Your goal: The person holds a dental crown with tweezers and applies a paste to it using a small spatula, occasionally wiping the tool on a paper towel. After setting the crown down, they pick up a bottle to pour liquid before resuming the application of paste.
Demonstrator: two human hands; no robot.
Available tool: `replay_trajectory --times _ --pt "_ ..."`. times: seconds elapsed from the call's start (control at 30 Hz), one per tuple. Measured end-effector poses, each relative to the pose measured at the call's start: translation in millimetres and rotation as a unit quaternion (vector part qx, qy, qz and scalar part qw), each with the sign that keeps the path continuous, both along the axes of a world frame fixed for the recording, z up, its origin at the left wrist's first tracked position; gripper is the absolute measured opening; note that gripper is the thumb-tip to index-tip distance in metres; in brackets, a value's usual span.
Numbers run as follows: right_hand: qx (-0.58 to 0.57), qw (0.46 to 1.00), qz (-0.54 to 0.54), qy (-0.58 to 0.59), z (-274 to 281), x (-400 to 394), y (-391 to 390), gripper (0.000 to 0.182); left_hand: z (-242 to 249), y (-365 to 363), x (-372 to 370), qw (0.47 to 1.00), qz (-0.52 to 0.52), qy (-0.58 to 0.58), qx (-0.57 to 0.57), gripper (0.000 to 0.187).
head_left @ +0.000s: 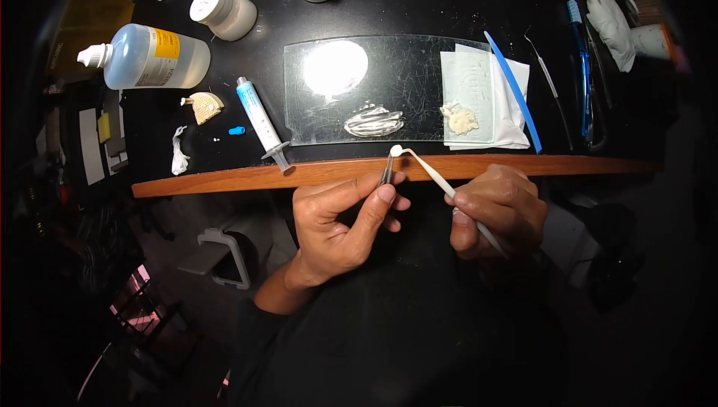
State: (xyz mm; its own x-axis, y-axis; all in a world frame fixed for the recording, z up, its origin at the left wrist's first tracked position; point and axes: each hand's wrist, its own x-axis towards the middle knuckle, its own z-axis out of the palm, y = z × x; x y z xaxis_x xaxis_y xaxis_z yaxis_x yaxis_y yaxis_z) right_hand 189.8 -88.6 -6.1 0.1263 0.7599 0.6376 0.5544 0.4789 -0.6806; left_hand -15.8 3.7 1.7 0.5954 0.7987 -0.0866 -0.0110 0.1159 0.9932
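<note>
My left hand (340, 220) is closed on metal tweezers (387, 171), which point up and away from me. At their tips sits a small round white piece (396, 150), just over the table's front edge. Closed around a white thin-tipped instrument (434, 174), my right hand (499, 213) has its bent tip touching or very near the white piece. Behind them lies a glass slab (321, 119) with smeared white paste (374, 121) on it. A cream-coloured lump (459, 118) rests at the slab's right side, over white paper (511, 119).
To the left are a capped syringe (258, 115), a blue cap (237, 130), a dental model (206, 107) and a large bottle (157, 57). Jars (232, 14) stand farther back. A blue spatula (514, 93), a metal probe (548, 78) and a crumpled glove (609, 26) lie right. The table has a wooden edge (247, 175).
</note>
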Motion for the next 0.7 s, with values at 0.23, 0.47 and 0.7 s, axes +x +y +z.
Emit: replay_trajectory --times 0.23,0.47,0.7 --pt "-0.002 1.000 0.008 -0.009 -0.7 0.0 0.1 0.030 0.2 0.3 1.0 1.000 0.002 -0.007 0.005 0.017" --pt "0.003 0.999 -0.033 -0.033 6.3 6.6 -9.5 0.026 3.6 1.4 -0.6 1.000 -0.005 0.023 0.000 0.017" --pt "-0.011 0.986 -0.143 -0.087 -0.7 25.1 -17.4 0.022 -0.6 0.2 0.9 1.000 0.000 0.013 0.009 0.017"
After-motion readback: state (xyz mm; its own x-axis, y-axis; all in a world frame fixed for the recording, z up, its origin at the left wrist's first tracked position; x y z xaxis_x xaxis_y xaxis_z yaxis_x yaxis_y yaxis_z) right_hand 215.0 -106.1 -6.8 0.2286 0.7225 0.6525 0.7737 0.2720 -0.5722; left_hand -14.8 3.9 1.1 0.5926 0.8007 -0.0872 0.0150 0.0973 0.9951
